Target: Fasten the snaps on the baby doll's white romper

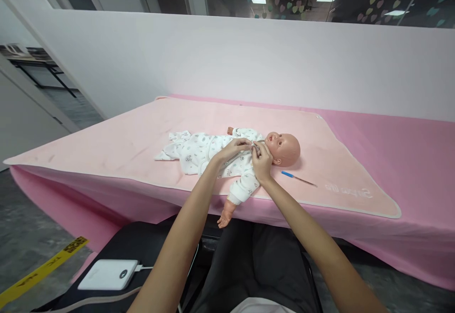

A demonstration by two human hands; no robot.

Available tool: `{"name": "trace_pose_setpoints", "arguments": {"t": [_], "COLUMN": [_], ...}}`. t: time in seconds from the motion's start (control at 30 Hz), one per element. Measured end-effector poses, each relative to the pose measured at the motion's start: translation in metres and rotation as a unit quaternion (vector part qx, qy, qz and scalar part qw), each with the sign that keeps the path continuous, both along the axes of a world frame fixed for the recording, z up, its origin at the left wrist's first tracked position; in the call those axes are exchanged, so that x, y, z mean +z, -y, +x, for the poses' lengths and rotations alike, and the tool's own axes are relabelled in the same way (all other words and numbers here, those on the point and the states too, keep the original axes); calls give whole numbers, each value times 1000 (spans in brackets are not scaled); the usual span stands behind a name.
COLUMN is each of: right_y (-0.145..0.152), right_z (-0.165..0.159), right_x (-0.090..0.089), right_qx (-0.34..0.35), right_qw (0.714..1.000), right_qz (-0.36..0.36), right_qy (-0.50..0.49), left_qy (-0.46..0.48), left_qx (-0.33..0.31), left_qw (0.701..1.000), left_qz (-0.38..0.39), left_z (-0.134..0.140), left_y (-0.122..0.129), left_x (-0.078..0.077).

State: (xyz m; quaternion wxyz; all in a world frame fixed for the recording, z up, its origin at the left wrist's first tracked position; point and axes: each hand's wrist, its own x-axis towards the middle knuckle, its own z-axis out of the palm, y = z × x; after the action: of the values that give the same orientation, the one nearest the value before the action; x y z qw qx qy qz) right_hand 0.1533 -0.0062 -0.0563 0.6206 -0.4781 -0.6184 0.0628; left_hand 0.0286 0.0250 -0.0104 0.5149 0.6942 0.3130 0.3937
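Observation:
A baby doll (284,149) lies on its back with its head to the right. It wears a white printed outfit (195,149) with long sleeves; the leg ends lie flat at the left. At the neckline, my left hand (234,148) and my right hand (262,162) meet, fingers pinched on the edge of the cloth. My fingers partly cover whatever fastening is there. The doll's near arm (227,212) hangs over the table's front edge. Right of my right hand lies a thin stick-like tool (298,178) with a blue end and a brown shaft.
A pale pink mat (117,142) covers much of the table, over a pink cloth (408,161). Behind stands a white wall (249,62). At lower left, a white power bank (108,274) with a cable rests on a black seat (142,242), near a yellow strap (42,272).

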Motion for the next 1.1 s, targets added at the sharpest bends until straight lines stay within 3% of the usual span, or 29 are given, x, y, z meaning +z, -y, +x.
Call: {"name": "trace_pose_setpoints", "arguments": {"t": [0.3, 0.47, 0.67, 0.87, 1.1], "right_y": [-5, -4, -5, -6, -5], "right_z": [0, 0, 0, 0, -1], "right_x": [-4, -5, -7, -10, -8], "right_qx": [-3, 5, 2, 2, 1], "right_qw": [999, 999, 998, 999, 999], "right_qz": [48, 45, 47, 30, 29], "right_qy": [-20, -24, -32, -38, -37], "left_qy": [-27, -26, -39, -20, -15], "left_qx": [28, 35, 1, 10, 66], "left_qw": [999, 999, 999, 1000, 998], "left_qz": [4, -4, 13, 10, 17], "left_z": [2, 3, 1, 2, 2], "left_y": [-2, -2, 0, -2, -5], "left_x": [-3, -3, 0, -6, -10]}}
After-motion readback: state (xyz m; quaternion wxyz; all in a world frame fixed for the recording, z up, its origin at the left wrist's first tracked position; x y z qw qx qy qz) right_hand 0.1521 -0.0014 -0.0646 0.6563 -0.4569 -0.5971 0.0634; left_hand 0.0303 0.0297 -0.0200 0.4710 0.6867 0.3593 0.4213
